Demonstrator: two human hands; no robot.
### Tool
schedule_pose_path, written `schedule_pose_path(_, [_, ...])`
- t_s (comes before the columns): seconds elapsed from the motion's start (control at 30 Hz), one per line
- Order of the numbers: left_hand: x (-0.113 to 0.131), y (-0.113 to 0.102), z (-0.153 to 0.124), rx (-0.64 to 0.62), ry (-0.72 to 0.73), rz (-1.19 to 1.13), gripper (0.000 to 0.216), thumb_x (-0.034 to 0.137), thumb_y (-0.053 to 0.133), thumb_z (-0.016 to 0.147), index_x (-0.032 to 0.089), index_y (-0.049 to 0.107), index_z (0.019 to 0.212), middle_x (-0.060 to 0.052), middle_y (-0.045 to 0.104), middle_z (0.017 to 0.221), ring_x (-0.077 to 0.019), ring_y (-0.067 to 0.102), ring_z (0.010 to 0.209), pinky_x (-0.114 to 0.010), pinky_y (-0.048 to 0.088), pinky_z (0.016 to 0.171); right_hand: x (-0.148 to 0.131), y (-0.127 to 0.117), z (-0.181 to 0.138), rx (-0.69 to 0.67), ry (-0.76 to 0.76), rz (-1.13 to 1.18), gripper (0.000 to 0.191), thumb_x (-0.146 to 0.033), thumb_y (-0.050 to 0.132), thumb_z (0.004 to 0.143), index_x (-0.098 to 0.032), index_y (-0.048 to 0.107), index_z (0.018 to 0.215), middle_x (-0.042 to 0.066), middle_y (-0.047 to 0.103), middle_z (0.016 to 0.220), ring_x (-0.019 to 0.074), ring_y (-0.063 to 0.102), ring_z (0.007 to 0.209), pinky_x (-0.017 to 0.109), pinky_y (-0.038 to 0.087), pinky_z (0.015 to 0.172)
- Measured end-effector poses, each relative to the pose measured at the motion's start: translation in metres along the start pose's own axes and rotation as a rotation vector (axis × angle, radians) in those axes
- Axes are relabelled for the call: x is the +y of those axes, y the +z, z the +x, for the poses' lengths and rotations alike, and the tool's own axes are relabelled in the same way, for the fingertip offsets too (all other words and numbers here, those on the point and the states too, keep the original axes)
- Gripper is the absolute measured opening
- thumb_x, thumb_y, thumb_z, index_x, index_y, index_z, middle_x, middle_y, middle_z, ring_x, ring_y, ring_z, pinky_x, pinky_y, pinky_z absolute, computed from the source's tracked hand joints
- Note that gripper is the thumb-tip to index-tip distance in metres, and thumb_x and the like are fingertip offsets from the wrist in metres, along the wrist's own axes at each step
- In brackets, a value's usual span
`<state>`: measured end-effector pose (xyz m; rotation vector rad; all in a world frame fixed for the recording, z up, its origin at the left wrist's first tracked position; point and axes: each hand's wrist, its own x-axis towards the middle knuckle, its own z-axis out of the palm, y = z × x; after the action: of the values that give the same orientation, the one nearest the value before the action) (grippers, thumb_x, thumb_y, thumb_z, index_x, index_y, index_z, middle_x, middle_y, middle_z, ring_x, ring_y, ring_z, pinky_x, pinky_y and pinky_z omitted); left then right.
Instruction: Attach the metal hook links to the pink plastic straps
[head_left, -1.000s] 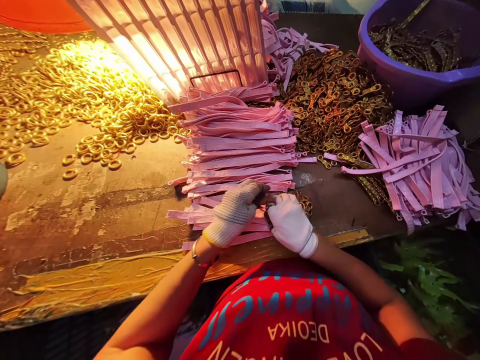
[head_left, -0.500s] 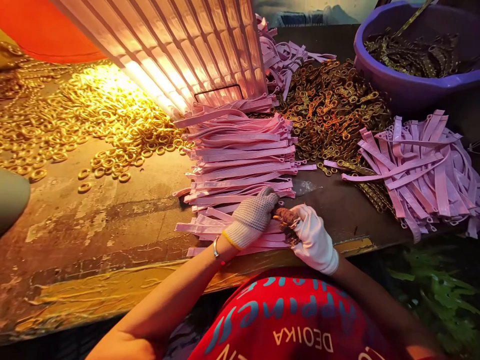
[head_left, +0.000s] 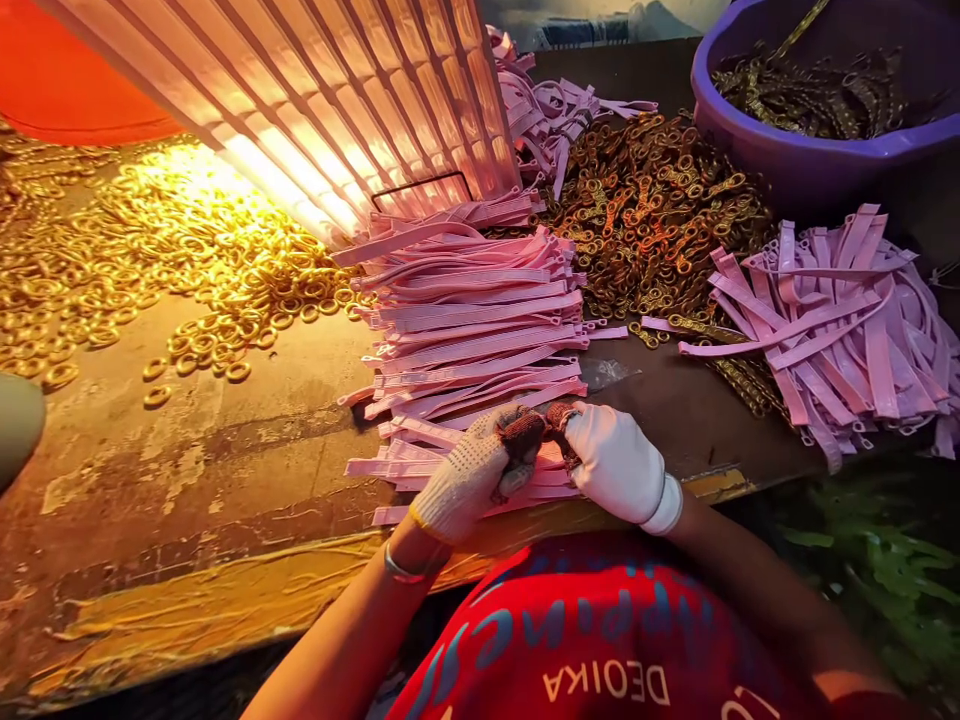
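Both my hands wear white knit gloves with dirty fingertips and meet over the near end of a stack of pink plastic straps [head_left: 480, 310]. My left hand [head_left: 472, 470] curls its fingers in a pinch against my right hand [head_left: 611, 460], which is also closed. Between the fingertips sits something small and dark that I cannot make out. The straps lie flat and side by side under both hands, at the near edge of the worn table [head_left: 187, 480].
A heap of gold rings [head_left: 150, 260] spreads across the left. Dark brass links [head_left: 660, 210] pile up behind the straps. A loose bunch of pink straps [head_left: 840, 320] lies right. A purple basin [head_left: 817, 100] holds more links. A ribbed pink crate [head_left: 337, 100] leans at the back.
My hands have drawn closer together, with the left fingers now curled tighter against the right. The view shifted slightly.
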<state>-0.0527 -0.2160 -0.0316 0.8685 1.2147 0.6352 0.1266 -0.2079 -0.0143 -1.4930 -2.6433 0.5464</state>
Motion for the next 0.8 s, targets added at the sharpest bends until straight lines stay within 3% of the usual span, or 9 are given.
schedule_pose_path(0.17, [-0.002,0.002,0.002,0.000,-0.028,-0.104,0.042,0.059,0.064,0.085,0.022,0.048,0.076,0.009,0.036,0.047,-0.0052,0.024,0.035,-0.017,0.019,0.034,-0.005,-0.006,-0.001,-0.034,0.002,-0.173,0.016,-0.011,0.052,0.091,-0.018,0.066,0.094,0.012,0.070,0.095,0.0247,0.064,0.079,0.033,0.042,0.062])
schedule_pose_path(0.3, [-0.004,0.009,0.000,0.057,-0.039,-0.139,0.040,0.059,0.065,0.086,0.022,0.049,0.082,0.009,0.038,0.051,-0.0057,0.027,0.039,-0.016,0.021,0.037,-0.008,-0.001,-0.003,0.013,0.057,-0.238,0.024,-0.009,0.043,0.096,-0.017,0.064,0.091,0.014,0.069,0.090,0.0246,0.061,0.071,0.034,0.037,0.056])
schedule_pose_path(0.43, [-0.001,0.014,-0.003,0.035,0.009,0.003,0.039,0.056,0.062,0.090,0.022,0.048,0.076,0.008,0.040,0.046,-0.0075,0.029,0.039,-0.018,0.023,0.038,-0.011,0.004,-0.005,0.063,0.146,-0.268,0.039,-0.007,0.030,0.102,-0.013,0.065,0.087,0.016,0.067,0.079,0.0241,0.060,0.068,0.033,0.034,0.053])
schedule_pose_path(0.53, [0.002,0.012,-0.003,0.058,0.087,0.194,0.032,0.048,0.061,0.091,0.021,0.055,0.076,0.007,0.042,0.048,-0.0089,0.033,0.041,-0.020,0.027,0.042,-0.009,0.007,-0.006,0.065,0.126,-0.215,0.047,-0.006,0.025,0.104,-0.013,0.066,0.083,0.015,0.066,0.072,0.0231,0.057,0.063,0.033,0.031,0.051])
schedule_pose_path(0.7, [-0.004,0.001,0.004,0.022,0.318,0.587,0.017,0.033,0.064,0.090,0.021,0.070,0.081,-0.002,0.070,0.078,-0.0192,0.061,0.074,-0.026,0.048,0.072,0.000,0.011,-0.005,0.092,0.062,-0.131,0.048,-0.009,0.024,0.105,-0.015,0.067,0.087,0.014,0.067,0.074,0.0221,0.055,0.064,0.033,0.034,0.055])
schedule_pose_path(0.8, [-0.008,-0.001,0.008,-0.044,0.276,0.561,0.012,0.030,0.067,0.086,0.021,0.072,0.081,-0.003,0.071,0.081,-0.0207,0.062,0.078,-0.028,0.049,0.079,0.006,0.009,-0.005,0.039,0.025,-0.212,0.044,-0.008,0.024,0.105,-0.015,0.066,0.092,0.013,0.068,0.078,0.0228,0.059,0.070,0.033,0.037,0.058])
